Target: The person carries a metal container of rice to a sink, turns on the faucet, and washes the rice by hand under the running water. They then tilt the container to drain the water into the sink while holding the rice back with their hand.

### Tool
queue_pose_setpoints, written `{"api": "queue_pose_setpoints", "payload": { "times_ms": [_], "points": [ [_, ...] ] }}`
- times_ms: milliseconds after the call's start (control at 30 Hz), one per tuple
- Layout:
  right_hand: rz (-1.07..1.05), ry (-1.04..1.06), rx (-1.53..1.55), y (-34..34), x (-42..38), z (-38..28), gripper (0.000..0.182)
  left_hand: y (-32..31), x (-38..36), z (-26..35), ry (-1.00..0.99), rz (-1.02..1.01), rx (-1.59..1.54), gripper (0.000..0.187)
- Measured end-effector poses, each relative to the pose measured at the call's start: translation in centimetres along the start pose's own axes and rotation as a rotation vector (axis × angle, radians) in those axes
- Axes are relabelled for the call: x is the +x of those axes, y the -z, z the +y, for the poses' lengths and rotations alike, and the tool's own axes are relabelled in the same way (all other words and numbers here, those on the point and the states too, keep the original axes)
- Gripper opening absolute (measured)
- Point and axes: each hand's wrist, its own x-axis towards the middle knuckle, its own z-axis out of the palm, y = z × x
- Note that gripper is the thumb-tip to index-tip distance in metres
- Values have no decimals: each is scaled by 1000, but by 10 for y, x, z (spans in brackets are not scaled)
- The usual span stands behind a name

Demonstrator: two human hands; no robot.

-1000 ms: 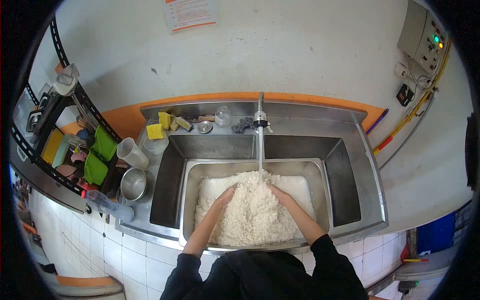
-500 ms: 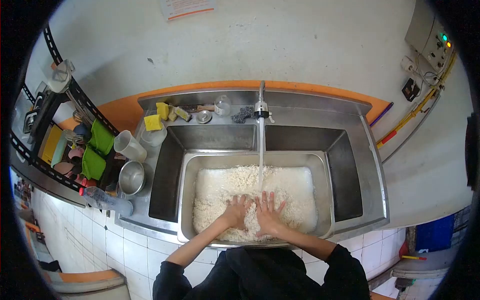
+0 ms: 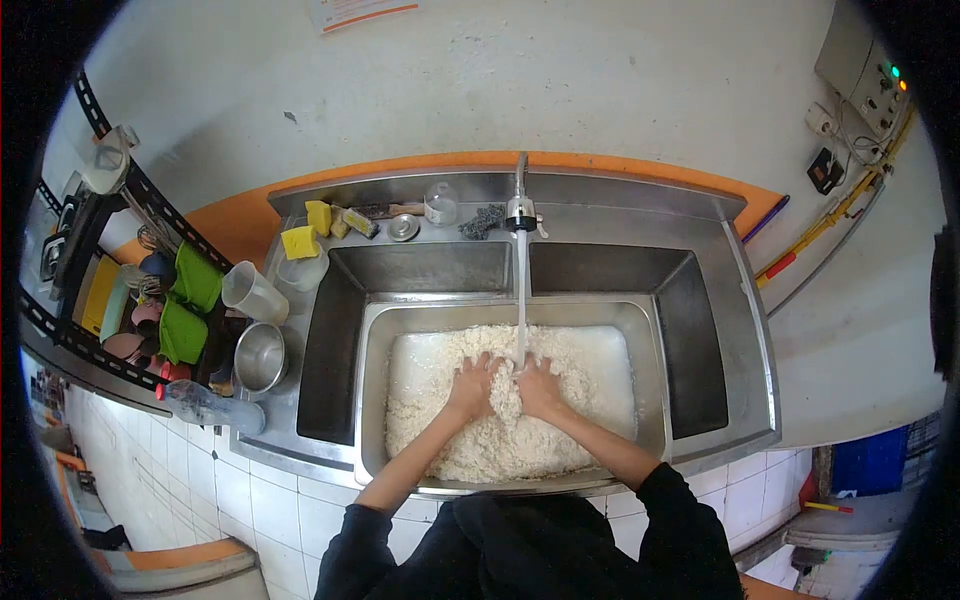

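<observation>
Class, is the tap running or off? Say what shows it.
Running: a whitish stream drops from the tap to the grain in the pan.

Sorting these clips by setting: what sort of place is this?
Probably a kitchen's washing area: a steel sink with a running tap, a metal pan holding a pale, grainy mass, and yellow sponges.

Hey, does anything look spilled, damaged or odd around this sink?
Only the wall stands out: a dark mark and some scuffed patches make its pale surface look damaged. I see no spill around the metal pan; the white grains and cloudy water lie inside it.
</observation>
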Motion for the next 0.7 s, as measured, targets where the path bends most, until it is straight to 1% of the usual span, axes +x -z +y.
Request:
{"api": "queue_pose_setpoints", "payload": {
  "times_ms": [33, 67, 133, 167, 233, 267, 333, 367, 433, 467, 533, 567, 633, 667, 700],
  "points": [
    [35, -5, 96, 1, 2, 3, 44, 0, 3, -1, 15, 31, -13, 90],
    [35, -6, 95, 0, 3, 5, 44, -2, 6, -2, 13, 32, -14, 90],
    [110, -42, 149, -2, 11, 11, 25, -9, 16, -11, 32, 110, -67, 87],
    [118, -42, 146, -1, 15, 16, 25, -14, 20, -16, 29, 117, -65, 87],
    [219, 49, 321, 0, 22, 27, 18, -29, 31, -27, 35, 168, -162, 77],
    [228, 50, 319, -7, 28, 32, 18, -36, 37, -31, 31, 174, -158, 77],
    [250, -19, 265, -20, 40, 38, 20, -42, 44, -36, 109, 134, -161, 65],
    [255, -17, 263, -22, 40, 39, 20, -42, 43, -35, 108, 139, -159, 65],
    [215, -56, 415, -16, 37, 38, 25, -38, 43, -32, 140, 162, -172, 54],
    [221, -52, 412, -14, 35, 37, 25, -40, 46, -35, 139, 170, -171, 54],
    [331, -176, 559, -18, 30, 39, 31, -44, 52, -45, 101, 12, -197, 47],
    [330, -174, 559, -21, 27, 41, 31, -49, 49, -51, 104, 13, -197, 47],
    [190, -45, 698, -18, 23, 47, 39, -40, 38, -53, -145, 173, -407, 43],
    [193, -43, 695, -19, 22, 46, 39, -34, 35, -55, -147, 177, -406, 43],
    [246, 21, 408, -10, 14, 34, 44, -31, 32, -58, -181, 72, -433, 48]
  ]
}}
